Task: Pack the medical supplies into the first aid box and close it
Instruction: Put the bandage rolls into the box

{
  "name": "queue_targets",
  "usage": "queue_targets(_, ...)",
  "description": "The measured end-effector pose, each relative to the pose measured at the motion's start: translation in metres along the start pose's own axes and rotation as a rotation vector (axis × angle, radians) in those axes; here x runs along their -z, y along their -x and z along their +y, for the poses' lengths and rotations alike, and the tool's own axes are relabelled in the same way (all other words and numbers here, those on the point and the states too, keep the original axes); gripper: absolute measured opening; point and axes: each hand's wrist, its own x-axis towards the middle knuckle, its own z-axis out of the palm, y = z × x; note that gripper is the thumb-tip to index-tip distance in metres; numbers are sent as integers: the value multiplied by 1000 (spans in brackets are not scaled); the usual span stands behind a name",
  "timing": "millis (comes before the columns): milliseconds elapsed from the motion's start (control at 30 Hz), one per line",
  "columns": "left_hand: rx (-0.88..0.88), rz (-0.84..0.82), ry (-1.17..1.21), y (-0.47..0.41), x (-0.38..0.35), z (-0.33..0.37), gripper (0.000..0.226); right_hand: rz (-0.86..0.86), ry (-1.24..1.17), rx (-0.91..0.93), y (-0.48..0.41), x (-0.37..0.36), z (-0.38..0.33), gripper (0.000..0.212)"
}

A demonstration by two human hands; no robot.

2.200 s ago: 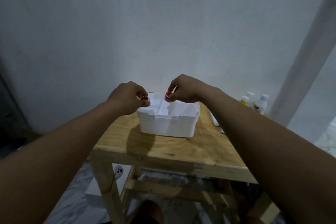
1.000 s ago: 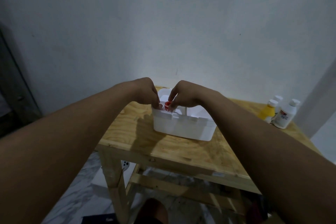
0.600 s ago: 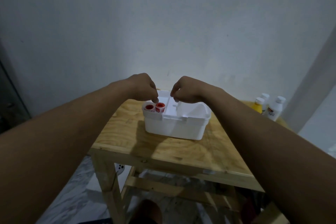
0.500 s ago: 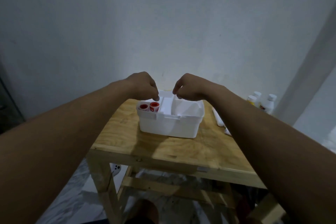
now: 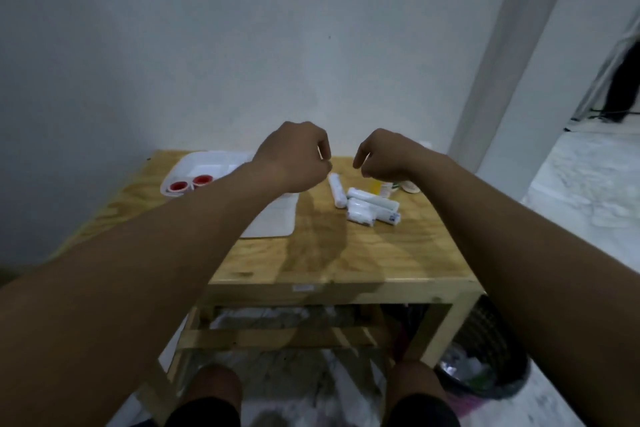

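Observation:
The white first aid box (image 5: pixel 272 220) stands open on the left part of the wooden table (image 5: pixel 349 253). Two red-centred rolls (image 5: pixel 189 183) sit upright in its left end. My left hand (image 5: pixel 294 159) hovers over the box's right end, fingers curled, holding nothing. My right hand (image 5: pixel 384 158) hovers beside it, fingers curled downward, also holding nothing. Below and between the hands lie several white bandage rolls (image 5: pixel 372 210), with one long roll (image 5: pixel 337 190) apart to their left. A yellow bottle (image 5: pixel 377 186) is partly hidden behind my right hand.
A small beige roll (image 5: pixel 410 188) lies at the back right of the table. A white pillar (image 5: pixel 502 62) rises behind the right corner. A dark bin (image 5: pixel 485 367) stands on the floor at the right, by the table leg. My knees are under the front edge.
Both hands let go of the red-centred rolls, now standing in the box, and lifted away. My view swung right, bringing the bandage rolls into sight under the hands.

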Motion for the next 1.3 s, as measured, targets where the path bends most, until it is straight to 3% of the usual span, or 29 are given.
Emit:
queue_targets(300,-79,-183,-243,5,-86,29,32,-97,99,-37,16,-35,58,30)
queue_targets(567,-177,-227,-367,17,-109,24,37,-119,159,7,21,-47,68,28)
queue_targets(767,-261,-152,-498,15,-113,29,30,-107,233,-4,15,-55,68,22)
queue_targets(1067,-253,-152,-607,13,-106,35,20,-115,224,-38,12,-55,66,21)
queue_targets(1300,-280,-155,-563,14,-111,29,16,-159,282,-46,19,-50,61,18)
